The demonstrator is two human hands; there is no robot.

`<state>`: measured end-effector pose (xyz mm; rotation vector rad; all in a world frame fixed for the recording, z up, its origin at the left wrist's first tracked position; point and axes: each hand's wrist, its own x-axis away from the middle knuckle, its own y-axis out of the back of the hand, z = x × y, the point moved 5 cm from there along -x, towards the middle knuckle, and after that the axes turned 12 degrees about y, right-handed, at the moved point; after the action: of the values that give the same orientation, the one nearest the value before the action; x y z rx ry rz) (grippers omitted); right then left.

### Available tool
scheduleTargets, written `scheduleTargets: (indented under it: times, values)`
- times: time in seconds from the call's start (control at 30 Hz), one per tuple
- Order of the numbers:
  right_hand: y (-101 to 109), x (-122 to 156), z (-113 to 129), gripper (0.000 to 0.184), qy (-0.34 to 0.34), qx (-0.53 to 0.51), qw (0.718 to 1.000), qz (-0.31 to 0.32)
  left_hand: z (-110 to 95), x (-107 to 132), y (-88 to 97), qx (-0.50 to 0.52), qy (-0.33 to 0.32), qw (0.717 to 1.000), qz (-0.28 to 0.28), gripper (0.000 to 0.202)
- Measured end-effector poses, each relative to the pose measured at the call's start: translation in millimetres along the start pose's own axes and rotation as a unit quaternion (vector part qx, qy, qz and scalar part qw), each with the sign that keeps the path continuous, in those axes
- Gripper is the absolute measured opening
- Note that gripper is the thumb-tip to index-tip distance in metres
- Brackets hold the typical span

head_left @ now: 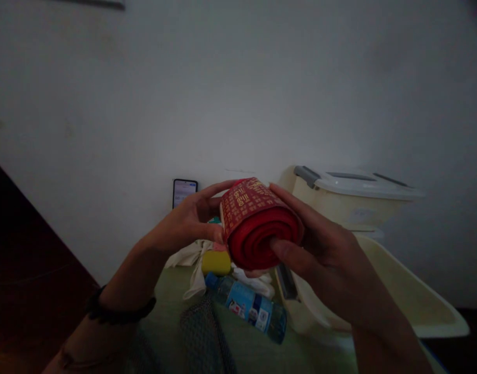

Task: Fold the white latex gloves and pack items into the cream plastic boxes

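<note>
Red roll point(257, 228): held above the green tabletop point(166, 296), wrapped in a gold-printed band point(240, 205).
Left hand point(201, 215): grasping the roll's left side.
Right hand point(320, 254): grasping its right side, with thumb point(296, 257) at the coiled end.
Blue-labelled bottle point(246, 306): lying on the tabletop, below the roll.
Phone point(185, 192): upright near the wall point(145, 130), beyond the left hand.

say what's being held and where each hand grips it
A red roll: the left hand holds its wrapped side, the right hand its opposite side, thumb at the coiled end.
</note>
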<state>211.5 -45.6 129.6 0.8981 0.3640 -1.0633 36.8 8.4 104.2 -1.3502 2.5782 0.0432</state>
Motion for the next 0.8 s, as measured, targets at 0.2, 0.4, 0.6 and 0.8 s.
scheduleTargets:
  times: [0.2, 0.4, 0.6, 0.8]
  values:
    - [-2.0, 0.1, -4.6, 0.056, -0.007, -0.04, 0.999, 0.0, 8.3, -1.8, 3.5, 0.031, 0.038, 0.999, 0.004, 0.071]
    - [-1.3, -2.0, -13.9, 0.056, -0.02, -0.044, 0.997, -0.067, 2.0, -5.1, 3.8, -0.018, 0.0, 0.995, -0.1, 0.063]
    - [-18.9, -9.7, -15.0, 0.052, -0.073, -0.254, 0.949, -0.174, -17.7, 4.8, -1.9, -0.178, -0.153, 0.935, -0.265, 0.062]
    - [-1.9, -11.3, -13.5, 0.038, -0.109, -0.331, 0.892, -0.287, -32.9, 16.3, -31.7, -0.345, -0.255, 0.866, -0.255, 0.061]
